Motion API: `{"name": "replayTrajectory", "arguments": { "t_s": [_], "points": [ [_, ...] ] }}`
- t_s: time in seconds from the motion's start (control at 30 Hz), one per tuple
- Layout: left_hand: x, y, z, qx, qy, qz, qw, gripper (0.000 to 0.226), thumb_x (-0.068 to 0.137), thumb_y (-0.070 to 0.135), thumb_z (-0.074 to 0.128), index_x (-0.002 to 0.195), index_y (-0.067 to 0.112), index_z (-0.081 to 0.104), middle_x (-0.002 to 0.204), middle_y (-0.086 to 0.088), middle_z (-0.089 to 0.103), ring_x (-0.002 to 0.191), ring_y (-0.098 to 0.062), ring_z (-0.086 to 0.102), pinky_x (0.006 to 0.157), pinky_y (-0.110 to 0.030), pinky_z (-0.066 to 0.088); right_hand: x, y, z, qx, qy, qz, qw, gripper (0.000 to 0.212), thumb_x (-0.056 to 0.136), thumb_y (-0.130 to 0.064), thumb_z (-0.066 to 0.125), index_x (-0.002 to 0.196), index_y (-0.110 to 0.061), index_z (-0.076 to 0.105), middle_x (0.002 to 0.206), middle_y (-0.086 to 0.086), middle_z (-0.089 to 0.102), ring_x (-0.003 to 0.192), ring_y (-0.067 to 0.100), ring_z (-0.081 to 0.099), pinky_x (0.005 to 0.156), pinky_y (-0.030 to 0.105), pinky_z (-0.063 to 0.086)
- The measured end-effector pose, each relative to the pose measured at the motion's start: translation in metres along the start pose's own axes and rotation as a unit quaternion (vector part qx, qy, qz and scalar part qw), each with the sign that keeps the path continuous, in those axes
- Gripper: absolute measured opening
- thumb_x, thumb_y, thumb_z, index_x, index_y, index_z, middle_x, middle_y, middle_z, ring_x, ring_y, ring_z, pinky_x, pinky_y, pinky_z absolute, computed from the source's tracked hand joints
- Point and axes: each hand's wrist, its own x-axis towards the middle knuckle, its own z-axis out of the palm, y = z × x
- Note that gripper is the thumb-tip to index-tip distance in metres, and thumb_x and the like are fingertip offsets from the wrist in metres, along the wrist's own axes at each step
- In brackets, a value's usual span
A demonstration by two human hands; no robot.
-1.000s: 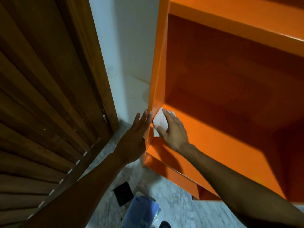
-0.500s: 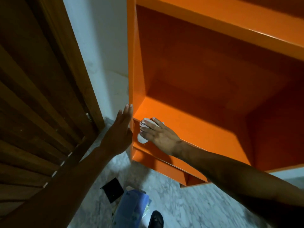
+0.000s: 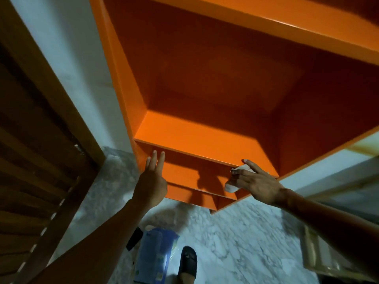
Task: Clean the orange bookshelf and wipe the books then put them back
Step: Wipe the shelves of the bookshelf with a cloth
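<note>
The orange bookshelf fills the upper middle of the head view, and its compartments hold no books. My right hand presses a crumpled white cloth against the front edge of a shelf board, near the right side panel. My left hand rests with two fingers stretched up against the shelf's lower left front corner and holds nothing. A blue book lies on the floor below, with a black one partly hidden behind my left forearm.
A brown wooden door stands at the left, with a strip of white wall between it and the shelf. The floor is grey marble. My foot in a black sandal is at the bottom. Pale framed objects lean at the right.
My right hand has slid the cloth from the shelf's left corner along the front edge to the right end. My left hand stayed at the left corner, now with two fingers raised.
</note>
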Motion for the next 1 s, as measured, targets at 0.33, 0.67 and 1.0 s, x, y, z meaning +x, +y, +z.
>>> {"name": "replayTrajectory", "arguments": {
  "t_s": [0.33,0.67,1.0],
  "points": [
    [0.001,0.016,0.07,0.014,-0.136,0.019,0.99,0.077,0.097,0.011,0.047,0.159,0.018,0.002,0.167,-0.007,0.0,0.154,-0.031,0.001,0.118,-0.038,0.027,-0.06,-0.035,0.045,0.036,-0.001,0.266,0.963,0.037,0.071,-0.009,0.063,0.105,-0.023,0.068,0.087,-0.002,0.068,0.094,0.025,0.067,0.101,0.043,0.028],
    [0.056,-0.034,0.193,0.032,-0.115,0.005,0.993,0.063,0.097,0.014,0.043,0.156,0.005,0.021,0.163,-0.022,0.017,0.151,-0.042,0.014,0.116,-0.053,0.03,0.037,-0.067,0.2,0.478,0.15,0.49,0.713,0.032,0.104,-0.034,0.041,0.134,-0.024,0.047,0.118,0.004,0.063,0.101,0.024,0.06,0.081,0.041,0.051],
    [0.093,-0.127,0.288,0.133,0.065,0.134,0.98,0.06,0.093,0.031,0.034,0.149,0.01,0.042,0.155,-0.019,0.039,0.142,-0.04,0.037,0.113,-0.058,0.026,0.099,-0.073,0.315,0.29,0.174,0.511,0.79,0.042,0.103,-0.05,0.028,0.143,-0.042,0.037,0.137,0.003,0.049,0.113,0.032,0.053,0.09,0.043,0.05]
  ]
}}
